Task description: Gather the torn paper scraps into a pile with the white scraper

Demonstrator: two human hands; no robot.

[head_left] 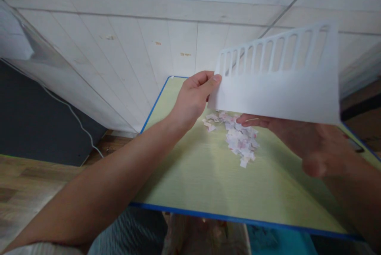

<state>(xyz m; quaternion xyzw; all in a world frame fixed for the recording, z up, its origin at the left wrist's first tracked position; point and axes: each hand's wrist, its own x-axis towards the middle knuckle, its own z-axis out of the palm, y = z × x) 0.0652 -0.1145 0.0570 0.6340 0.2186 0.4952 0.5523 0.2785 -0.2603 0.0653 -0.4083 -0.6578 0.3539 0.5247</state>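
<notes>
Fingers of the left hand [193,98] pinch the left edge of a white sheet [279,92], thumb on the near face. The sheet is held up, tilted, above the surface [190,175], a row of long slots along its upper part. Just under its lower edge is the right hand [300,138], fingers pointing left above the scraps [242,140]; the sheet hides part of it, so I cannot tell whether those fingers are spread, closed or touching the sheet. The scraps lie in a loose heap on the surface.
</notes>
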